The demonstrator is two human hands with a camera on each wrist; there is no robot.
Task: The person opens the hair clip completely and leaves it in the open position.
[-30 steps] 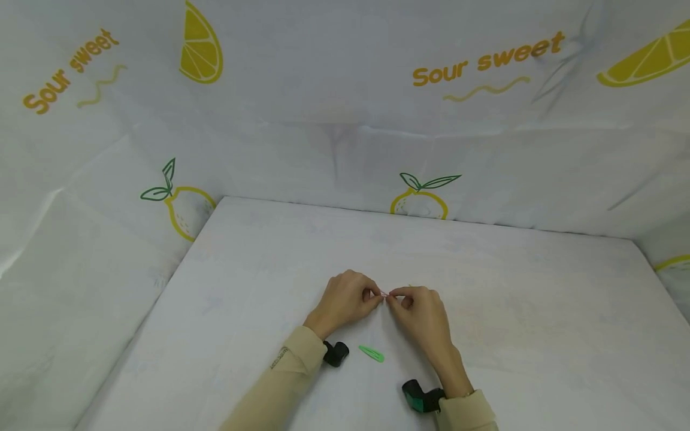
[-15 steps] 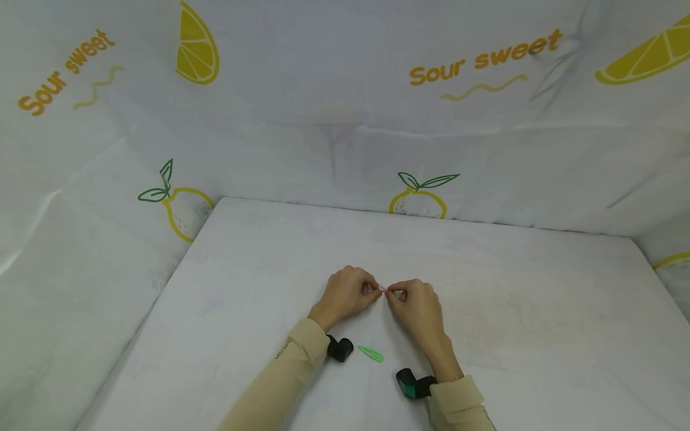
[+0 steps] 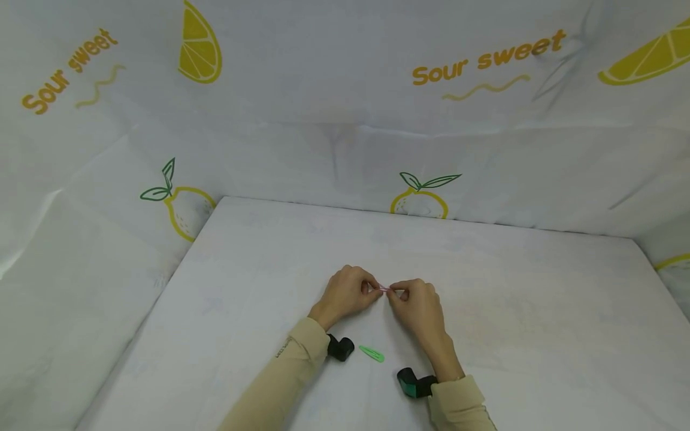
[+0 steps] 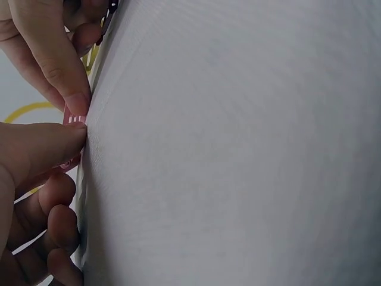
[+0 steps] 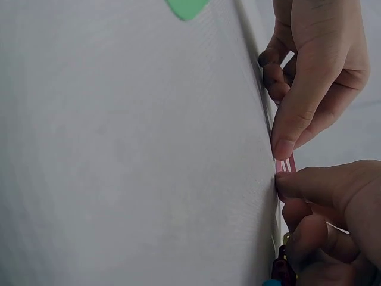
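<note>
Both hands meet over the middle of the white table (image 3: 302,251). My left hand (image 3: 347,293) pinches one end of a small pink hair clip (image 3: 384,289) between thumb and finger. My right hand (image 3: 420,308) pinches its other end. Only a short stretch of the clip shows between the fingertips, in the right wrist view as thin pink bars. Nearer to the person, a green snap hair clip (image 3: 372,354) lies flat on the table between the forearms. By the right hand's curled fingers, small dark and coloured items (image 5: 283,268) show partly; their kind is hard to tell.
A black wrist camera (image 3: 341,348) sits at the left cuff, another black camera (image 3: 415,383) at the right cuff, both close to the green clip. Behind the table hangs a white cloth (image 3: 302,149) printed with lemons and lettering.
Both hands have shifted slightly away from the person, the pink clip still pinched between them. Slightly more of it shows between the fingertips. The green clip stays put.
</note>
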